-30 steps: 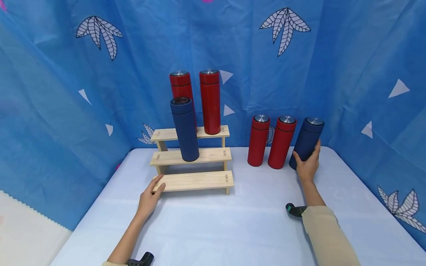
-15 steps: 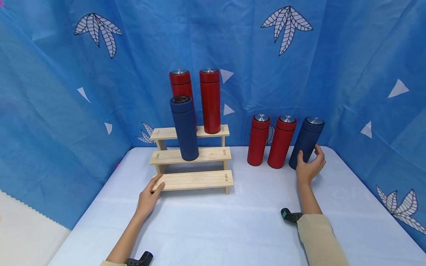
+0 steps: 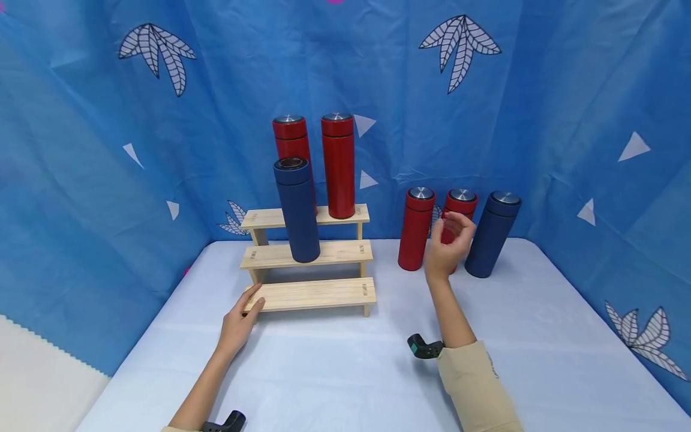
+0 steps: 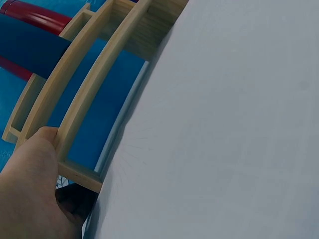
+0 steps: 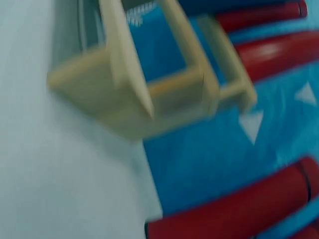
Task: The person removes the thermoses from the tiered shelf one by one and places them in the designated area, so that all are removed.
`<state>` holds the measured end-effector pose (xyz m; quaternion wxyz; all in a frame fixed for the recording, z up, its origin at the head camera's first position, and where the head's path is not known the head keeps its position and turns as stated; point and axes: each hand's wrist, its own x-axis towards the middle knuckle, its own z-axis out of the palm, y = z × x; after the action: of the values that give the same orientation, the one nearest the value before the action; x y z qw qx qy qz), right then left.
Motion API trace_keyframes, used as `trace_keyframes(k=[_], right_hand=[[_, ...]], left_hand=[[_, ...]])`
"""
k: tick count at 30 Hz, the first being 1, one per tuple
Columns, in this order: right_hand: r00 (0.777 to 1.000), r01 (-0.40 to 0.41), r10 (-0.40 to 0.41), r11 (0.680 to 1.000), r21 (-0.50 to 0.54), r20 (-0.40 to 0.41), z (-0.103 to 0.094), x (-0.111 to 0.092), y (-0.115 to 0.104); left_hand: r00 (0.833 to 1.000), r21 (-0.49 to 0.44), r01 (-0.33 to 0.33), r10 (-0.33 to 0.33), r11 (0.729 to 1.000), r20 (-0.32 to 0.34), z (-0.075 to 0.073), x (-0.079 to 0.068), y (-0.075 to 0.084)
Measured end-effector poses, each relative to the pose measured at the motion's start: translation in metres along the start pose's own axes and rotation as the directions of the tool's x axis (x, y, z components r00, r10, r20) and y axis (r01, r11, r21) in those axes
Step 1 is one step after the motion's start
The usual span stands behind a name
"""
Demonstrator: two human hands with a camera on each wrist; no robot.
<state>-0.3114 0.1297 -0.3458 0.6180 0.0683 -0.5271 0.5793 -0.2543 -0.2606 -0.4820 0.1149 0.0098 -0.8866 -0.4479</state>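
Note:
A three-step wooden display stand stands on the table. My left hand grips the left end of its lowest step, and the thumb shows at the front edge in the left wrist view. A blue thermos flask is upright on the middle step. Behind it, on the top step, are two red flasks, one partly hidden and one in full view. My right hand, fingers loosely curved and holding nothing, is raised in front of a red flask, covering much of it.
Another red flask and a blue flask stand on either side of the one behind my right hand. A blue cloth backdrop rises behind and beside the white-covered table.
My right hand has let go of the blue flask at the right and moved left, to in front of the neighbouring red flask. My left hand has stayed on the stand.

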Motion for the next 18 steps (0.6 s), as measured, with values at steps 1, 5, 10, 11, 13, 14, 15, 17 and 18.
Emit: trace_keyframes(k=[1,5,10,11,13,14,15,17,18], right_hand=[[0.999,0.008,-0.010,0.999,0.036,0.033,0.009,-0.004,-0.007],[0.984,0.032,-0.050,0.994,0.106,0.171,0.044,-0.020,-0.021],[0.943,0.022,-0.076,0.986,0.168,0.325,0.088,-0.046,-0.018],[0.929,0.018,-0.079,0.986,0.168,0.362,0.096,-0.052,-0.020],[0.893,0.000,-0.064,0.990,0.142,0.445,0.110,-0.063,-0.023],[0.874,-0.008,-0.057,0.991,0.131,0.483,0.116,-0.068,-0.024],[0.851,-0.018,-0.043,0.994,0.111,0.523,0.121,-0.073,-0.024],[0.798,-0.047,-0.005,0.996,0.070,0.603,0.129,-0.082,-0.025],[0.767,-0.067,0.023,0.997,0.044,0.641,0.131,-0.086,-0.025]], left_hand=[[1.000,-0.001,-0.002,0.002,1.000,-0.002,0.000,0.000,0.000],[1.000,-0.007,-0.011,0.011,1.000,0.000,0.000,-0.001,0.001],[1.000,-0.001,-0.006,0.006,1.000,0.009,0.000,0.000,-0.001],[1.000,0.001,-0.004,0.004,1.000,0.010,0.000,0.000,-0.001],[1.000,0.001,0.001,-0.001,1.000,0.012,-0.001,0.000,-0.001],[1.000,0.000,0.001,-0.001,1.000,0.015,-0.002,0.000,-0.001],[1.000,-0.003,0.000,0.000,1.000,0.018,-0.003,0.000,-0.001],[1.000,-0.006,-0.001,0.001,1.000,0.024,-0.003,0.000,0.000],[1.000,-0.007,-0.001,0.001,1.000,0.028,-0.003,0.000,0.000]])
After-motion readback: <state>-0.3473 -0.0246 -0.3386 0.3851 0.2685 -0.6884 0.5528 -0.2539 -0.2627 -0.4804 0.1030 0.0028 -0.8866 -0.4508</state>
